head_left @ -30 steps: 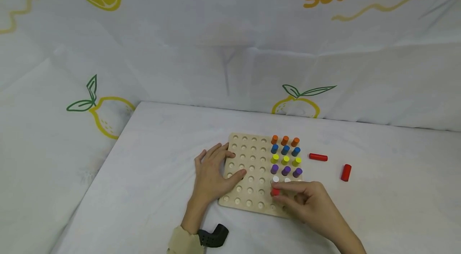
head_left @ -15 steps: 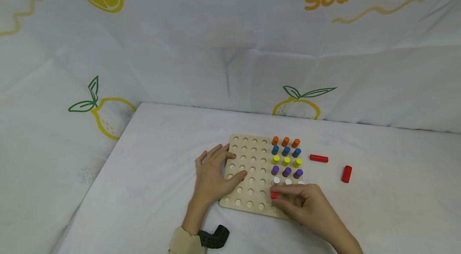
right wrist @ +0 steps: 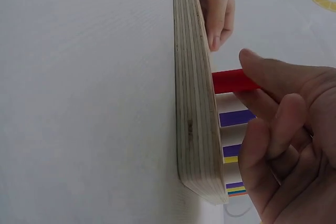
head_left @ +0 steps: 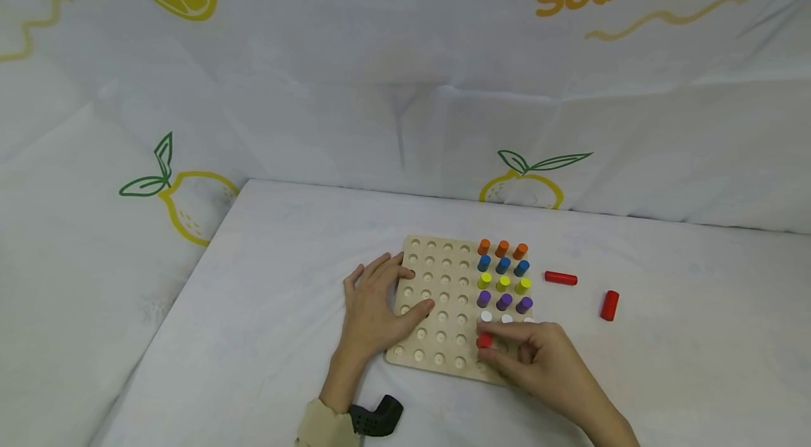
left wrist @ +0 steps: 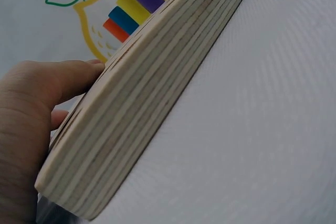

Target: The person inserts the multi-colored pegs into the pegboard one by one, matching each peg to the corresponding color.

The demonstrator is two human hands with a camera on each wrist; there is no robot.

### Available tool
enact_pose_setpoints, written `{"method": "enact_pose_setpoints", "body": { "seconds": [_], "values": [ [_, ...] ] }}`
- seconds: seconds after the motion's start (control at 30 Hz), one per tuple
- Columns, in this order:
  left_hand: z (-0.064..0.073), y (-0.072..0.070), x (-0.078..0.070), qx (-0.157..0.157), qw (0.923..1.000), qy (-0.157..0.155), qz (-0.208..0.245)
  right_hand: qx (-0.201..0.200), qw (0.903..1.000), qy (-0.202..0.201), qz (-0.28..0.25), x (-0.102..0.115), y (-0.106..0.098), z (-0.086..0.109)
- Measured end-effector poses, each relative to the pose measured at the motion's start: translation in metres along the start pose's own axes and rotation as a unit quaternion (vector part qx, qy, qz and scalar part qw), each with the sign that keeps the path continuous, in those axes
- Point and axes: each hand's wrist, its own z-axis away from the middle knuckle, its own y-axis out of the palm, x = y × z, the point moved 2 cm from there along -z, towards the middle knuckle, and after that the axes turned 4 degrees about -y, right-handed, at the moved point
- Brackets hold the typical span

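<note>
A pale wooden pegboard (head_left: 450, 350) with round holes lies on the white cloth. My left hand (head_left: 374, 307) rests over its left side, fingers spread, thumb on the top face. Between thumb and index finger, my right hand (head_left: 546, 360) pinches a red peg (head_left: 484, 341) just in front of a white peg (head_left: 486, 317). In the right wrist view the red peg (right wrist: 233, 81) stands upright with its lower end at the board's top face. Behind the white row stand rows of purple (head_left: 504, 302), yellow (head_left: 503, 284), blue (head_left: 503, 265) and orange pegs (head_left: 503, 248). The right hand partly hides the white row.
Two loose red pegs lie right of the board, one sideways (head_left: 560, 278) and one lengthwise (head_left: 610, 306). A black curved device (head_left: 380, 417) sits at the left wrist. Behind the table hangs a white lemon-print cloth (head_left: 317, 67).
The right fingers and red peg shift slightly toward me, then back a little, over the same part of the board. The left hand keeps its place, and the loose pegs have not moved.
</note>
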Motion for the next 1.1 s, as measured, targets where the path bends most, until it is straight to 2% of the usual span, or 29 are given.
{"method": "enact_pose_setpoints", "body": {
  "seconds": [0.13,0.3,0.4,0.53,0.63,0.8,0.93,1.1],
  "values": [
    [0.000,-0.001,0.000,-0.001,1.0000,0.001,0.000,-0.013,0.9998,-0.007,-0.010,0.004,-0.004,0.002],
    [-0.001,-0.001,0.000,0.001,1.0000,-0.001,0.004,-0.056,0.9984,-0.003,0.000,0.010,-0.018,0.005],
    [-0.001,-0.001,0.001,0.001,1.0000,-0.002,0.003,-0.081,0.9967,0.001,0.008,0.010,-0.029,0.004],
    [-0.001,-0.001,0.002,0.001,1.0000,-0.003,0.000,-0.116,0.9929,-0.023,0.008,0.011,-0.046,-0.001],
    [-0.001,-0.001,0.002,0.000,1.0000,-0.001,0.001,-0.141,0.9896,-0.026,0.007,0.012,-0.061,-0.004],
    [0.000,0.000,0.002,0.000,1.0000,0.000,0.002,-0.170,0.9854,0.002,-0.008,0.009,-0.082,-0.009],
    [0.000,0.000,0.003,0.006,1.0000,-0.004,0.004,-0.187,0.9820,0.027,-0.014,0.003,-0.091,-0.015],
    [0.000,0.000,0.002,0.011,0.9999,-0.006,0.003,-0.187,0.9785,0.086,-0.011,-0.012,-0.094,-0.022]
  ]
}}
